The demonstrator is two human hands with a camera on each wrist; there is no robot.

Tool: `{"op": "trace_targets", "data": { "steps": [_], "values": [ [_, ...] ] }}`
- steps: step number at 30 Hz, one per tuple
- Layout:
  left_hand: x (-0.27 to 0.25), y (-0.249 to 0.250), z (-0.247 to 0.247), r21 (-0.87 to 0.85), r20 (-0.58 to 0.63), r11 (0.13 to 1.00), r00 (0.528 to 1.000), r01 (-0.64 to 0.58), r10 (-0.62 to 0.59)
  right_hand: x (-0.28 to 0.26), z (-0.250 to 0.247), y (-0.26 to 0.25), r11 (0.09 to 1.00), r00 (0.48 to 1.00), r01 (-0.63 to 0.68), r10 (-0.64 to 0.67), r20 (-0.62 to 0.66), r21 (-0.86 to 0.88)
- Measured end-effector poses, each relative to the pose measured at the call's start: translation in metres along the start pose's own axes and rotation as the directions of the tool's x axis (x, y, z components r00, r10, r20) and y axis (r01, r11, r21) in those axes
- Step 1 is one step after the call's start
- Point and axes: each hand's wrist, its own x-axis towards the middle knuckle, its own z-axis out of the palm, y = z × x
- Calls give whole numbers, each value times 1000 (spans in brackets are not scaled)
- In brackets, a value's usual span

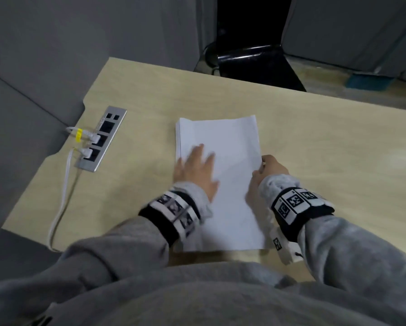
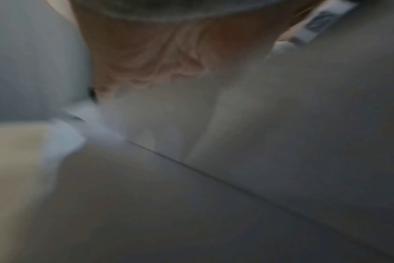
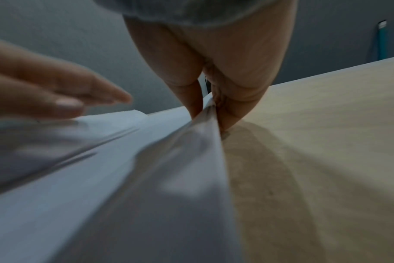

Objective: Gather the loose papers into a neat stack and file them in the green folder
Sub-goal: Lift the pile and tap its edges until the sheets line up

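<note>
Head view shows the papers (image 1: 220, 175) sitting in a mostly squared-up white stack on the light wood desk (image 1: 326, 147), right in front of the person. Left hand (image 1: 196, 171) lies flat on the stack's left side, fingers straight and spread — a bit motion-blurred. Right hand (image 1: 267, 171) is at the right edge, and the right wrist view makes it clear: thumb and fingers (image 3: 234, 99) pinch that edge, lifting the sheets slightly off the desk. Left wrist view is too smeared to add much. Over on the left there's a silver socket strip (image 1: 102, 138) set into the desk, with white cables (image 1: 61, 203) plugged in.
</note>
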Motion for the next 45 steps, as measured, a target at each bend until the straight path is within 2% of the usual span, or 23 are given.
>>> {"op": "trace_targets", "data": {
  "steps": [1,2,3,6,9,13,16,17,18,19,20,21,23,24,26,30,34,36,38,39,45],
  "values": [
    [-8,13,14,39,122,995,989,-89,83,0,1,-1,1000,1000,4,-4,-10,15],
    [-13,20,30,57,225,990,968,-131,115,-1,2,-1,999,1000,8,-7,-26,34],
    [-14,20,44,64,279,988,953,-143,120,-1,2,-3,999,1000,8,-7,-30,31],
    [-5,3,59,47,247,992,963,-121,106,6,-1,-7,995,997,-45,50,56,-87],
    [3,-15,51,47,217,997,975,-67,55,10,-3,-10,992,997,-53,60,53,-117],
    [15,-40,42,81,252,997,968,-3,-17,5,6,-1,998,999,17,-20,-41,-56],
    [24,-53,32,104,275,994,960,25,-53,11,13,-1,1000,997,16,-16,-70,-3],
    [25,-55,30,111,278,993,958,34,-63,10,17,-2,1000,992,4,-7,-130,-20],
    [26,-56,29,114,276,993,959,36,-66,6,21,-4,998,967,13,-27,-252,-59],
    [26,-55,29,113,270,993,961,35,-64,0,24,-6,992,915,53,-93,-391,-112],
    [25,-55,30,115,261,993,963,32,-62,-6,29,-8,970,869,127,-209,-448,-205],
    [24,-55,31,123,254,992,965,31,-62,-14,34,-10,918,868,207,-332,-369,-339],
    [23,-55,31,136,238,990,969,28,-60,-29,51,-9,741,885,394,-465,7,-543],
    [23,-55,31,142,231,990,971,25,-58,-34,60,-7,677,877,457,-449,168,-576],
    [22,-58,29,170,239,985,970,10,-51,-38,74,0,643,871,490,-352,341,-588],
    [16,-82,24,208,295,977,955,-38,-26,-34,73,16,615,878,475,-288,381,-629],
    [7,-80,14,291,257,956,965,-30,-48,-33,73,18,608,885,463,-285,367,-644],
    [-5,-52,21,320,308,938,951,-137,34,-34,75,19,604,887,461,-290,360,-650],
    [-23,-25,37,295,418,921,901,-256,116,-33,74,19,598,888,458,-286,359,-657],
    [-29,-19,44,283,442,919,888,-273,127,-33,74,18,597,888,458,-282,363,-658],
    [-5,-44,36,302,378,940,925,-162,38,-33,75,18,605,891,452,-273,362,-656]
  ]
}}
